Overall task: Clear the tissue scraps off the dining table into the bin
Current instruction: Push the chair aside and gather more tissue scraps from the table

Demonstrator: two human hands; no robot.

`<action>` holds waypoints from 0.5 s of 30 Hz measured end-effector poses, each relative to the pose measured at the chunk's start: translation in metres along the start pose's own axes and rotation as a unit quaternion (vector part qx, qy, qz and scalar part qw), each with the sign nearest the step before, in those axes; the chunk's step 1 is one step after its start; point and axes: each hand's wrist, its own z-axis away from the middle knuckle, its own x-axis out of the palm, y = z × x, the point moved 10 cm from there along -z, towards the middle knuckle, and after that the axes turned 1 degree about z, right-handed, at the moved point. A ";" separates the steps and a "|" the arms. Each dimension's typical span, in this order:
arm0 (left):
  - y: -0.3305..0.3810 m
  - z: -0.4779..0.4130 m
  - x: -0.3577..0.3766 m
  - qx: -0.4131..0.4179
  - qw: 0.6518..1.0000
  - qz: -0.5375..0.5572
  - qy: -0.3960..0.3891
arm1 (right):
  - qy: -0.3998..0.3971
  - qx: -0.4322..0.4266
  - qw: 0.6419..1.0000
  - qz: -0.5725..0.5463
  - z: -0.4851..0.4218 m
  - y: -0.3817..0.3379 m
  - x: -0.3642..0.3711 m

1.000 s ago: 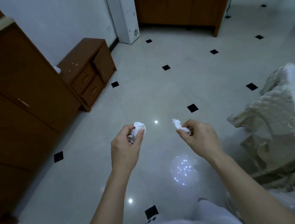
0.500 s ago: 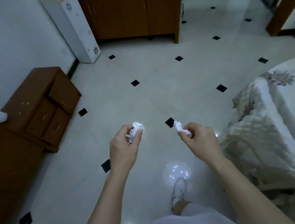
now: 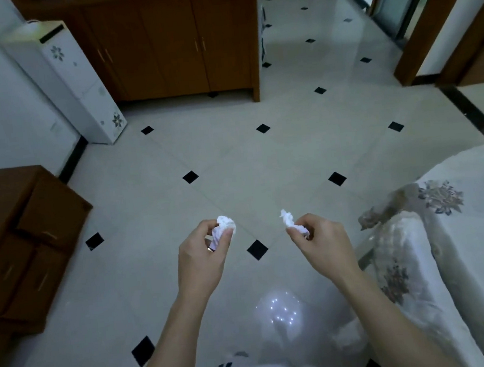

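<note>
From the head camera, the person is turning rightward as they walk. The low drawer unit [image 3: 21, 238] is sliding toward the left edge, the wooden cabinet [image 3: 174, 46] is coming square ahead, and a doorway [image 3: 394, 0] is opening up at the far right.

Both hands are staying out in front over the tiled floor [image 3: 232, 160]. The left hand [image 3: 201, 263] is pinching a crumpled tissue wad [image 3: 224, 227] between thumb and curled fingers [image 3: 203, 227]. The right hand [image 3: 321, 243] is nipping a smaller tissue scrap [image 3: 290, 221] at its fingertips [image 3: 308, 221], with the paper poking up above them. The two scraps are being held well apart, neither touching anything else.

I'd say this is the carrying leg, since neither the dining table nor the bin is showing. The next move calls for finding the bin, bringing both hands over its mouth and letting the fingers go slack. The scraps are light, so a high release risks drifting wide.
</note>
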 end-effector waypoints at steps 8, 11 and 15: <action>0.016 -0.121 0.064 0.021 0.999 0.005 -0.037 | 0.028 0.044 0.998 0.025 -0.104 0.034 0.001; 0.029 -0.184 0.091 0.037 0.998 0.014 -0.054 | 0.046 0.063 0.996 0.032 -0.158 0.044 -0.003; 0.056 -0.272 0.132 0.053 0.994 0.027 -0.091 | 0.081 0.087 0.992 0.040 -0.236 0.041 -0.012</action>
